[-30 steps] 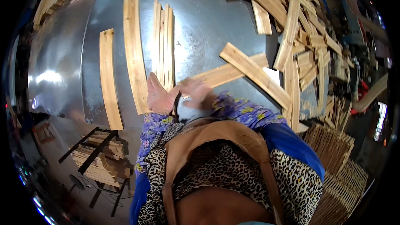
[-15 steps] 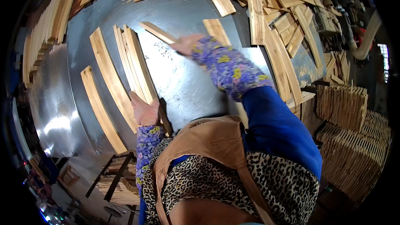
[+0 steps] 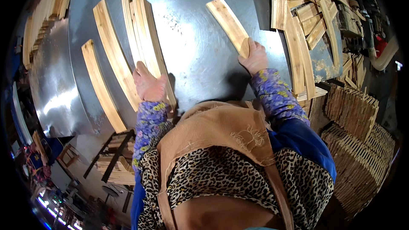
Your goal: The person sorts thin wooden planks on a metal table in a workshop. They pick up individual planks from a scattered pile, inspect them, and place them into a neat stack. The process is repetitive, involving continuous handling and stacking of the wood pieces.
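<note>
My left hand (image 3: pixel 149 84) is closed round the near part of a bundle of long pale wooden slats (image 3: pixel 147 38), several set side by side and pointing away from me. Its thumb lies to the right and its fingers to the left. To the right, my right hand (image 3: pixel 254 57) grips the near end of a wider wooden slat (image 3: pixel 228 23), which slants away to the left over the metal tabletop (image 3: pixel 191 59). Left of the bundle lie a long slat (image 3: pixel 113 47) and a shorter slat (image 3: pixel 101 87), each apart from the other.
A heap of loose slats (image 3: pixel 313 21) covers the far right of the table. Upright slats (image 3: pixel 51 10) line the far left. Stacked wood (image 3: pixel 351 110) stands beside the table on the right, and more boards (image 3: pixel 115 166) rest on a rack below the left edge.
My right hand has left the slat it held near the bundle and come right and nearer, onto the wider slat. That earlier slat now seems to be within the bundle. The view has shifted.
</note>
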The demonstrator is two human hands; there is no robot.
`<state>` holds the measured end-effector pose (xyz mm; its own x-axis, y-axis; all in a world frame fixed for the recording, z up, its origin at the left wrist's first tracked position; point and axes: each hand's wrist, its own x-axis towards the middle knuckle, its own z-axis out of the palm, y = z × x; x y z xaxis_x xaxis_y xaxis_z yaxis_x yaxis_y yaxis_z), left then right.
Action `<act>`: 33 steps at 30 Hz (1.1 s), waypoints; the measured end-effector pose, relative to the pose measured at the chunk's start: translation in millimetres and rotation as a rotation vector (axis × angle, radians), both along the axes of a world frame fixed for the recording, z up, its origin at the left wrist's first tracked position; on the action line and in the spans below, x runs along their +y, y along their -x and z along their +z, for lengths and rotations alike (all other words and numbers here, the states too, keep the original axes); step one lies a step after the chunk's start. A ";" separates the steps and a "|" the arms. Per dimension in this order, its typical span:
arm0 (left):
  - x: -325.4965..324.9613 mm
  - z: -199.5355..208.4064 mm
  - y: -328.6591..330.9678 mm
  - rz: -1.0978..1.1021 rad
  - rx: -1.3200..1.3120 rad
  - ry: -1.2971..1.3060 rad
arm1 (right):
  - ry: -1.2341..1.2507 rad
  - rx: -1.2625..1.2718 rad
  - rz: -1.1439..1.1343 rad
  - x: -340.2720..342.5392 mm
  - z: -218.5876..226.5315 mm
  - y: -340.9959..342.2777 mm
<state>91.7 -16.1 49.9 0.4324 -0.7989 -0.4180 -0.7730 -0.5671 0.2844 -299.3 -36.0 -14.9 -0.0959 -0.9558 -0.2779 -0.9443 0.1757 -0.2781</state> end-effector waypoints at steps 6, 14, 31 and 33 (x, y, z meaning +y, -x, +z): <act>-23.3 27.6 -36.6 0.357 1.553 0.329 | -0.535 -1.498 -0.362 -84.0 -17.2 -5.4; -36.1 -15.0 -38.5 0.634 1.241 0.242 | -0.586 -0.984 -0.338 -128.8 29.4 -263.0; -39.2 -21.9 -8.0 -0.163 -0.132 0.253 | 0.276 0.223 0.222 -457.0 23.1 -165.2; -35.8 -22.9 -11.3 -0.142 -0.097 0.208 | 0.139 -0.083 0.176 -428.4 34.1 -162.4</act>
